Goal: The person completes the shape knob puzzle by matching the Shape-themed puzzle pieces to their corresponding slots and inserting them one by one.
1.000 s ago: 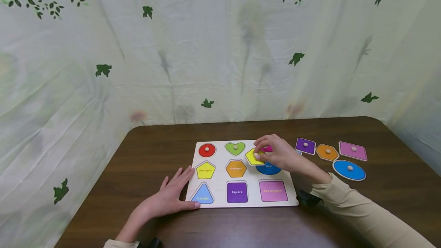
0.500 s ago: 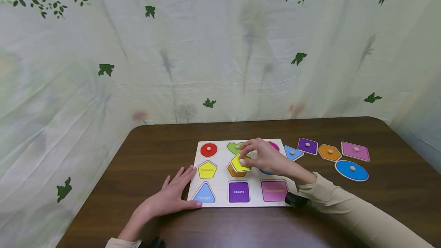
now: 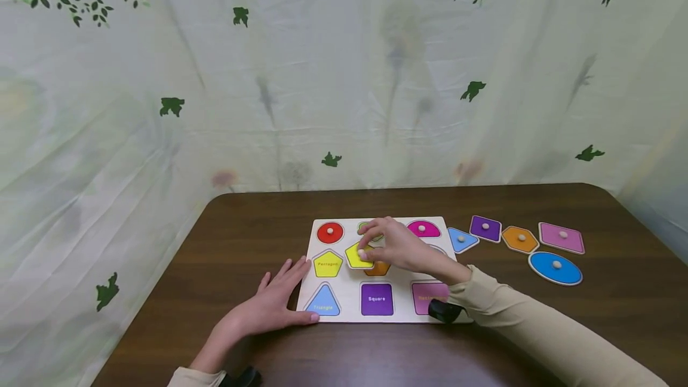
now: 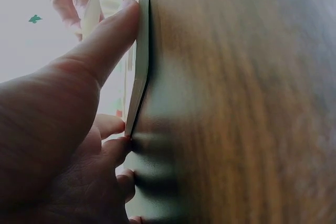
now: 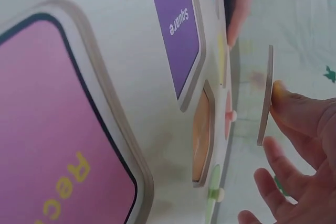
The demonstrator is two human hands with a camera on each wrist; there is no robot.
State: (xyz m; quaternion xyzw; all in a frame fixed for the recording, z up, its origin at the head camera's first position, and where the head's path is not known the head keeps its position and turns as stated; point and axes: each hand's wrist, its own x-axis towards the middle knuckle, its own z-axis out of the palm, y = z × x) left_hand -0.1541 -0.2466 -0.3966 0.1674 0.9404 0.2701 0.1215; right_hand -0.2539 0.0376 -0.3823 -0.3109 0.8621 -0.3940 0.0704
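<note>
Over the surface (image 3: pixel 258 214), right fingers (image 3: pixel 373 230) pinched a yellow piece (image 3: pixel 353 260), any slackening risking a drop, left fingers (image 3: pixel 297 273) apart!

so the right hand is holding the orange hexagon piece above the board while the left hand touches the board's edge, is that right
Wrong piece: the head view shows the right hand holding the yellow pentagon piece above the board while the left hand touches the board's edge.
</note>
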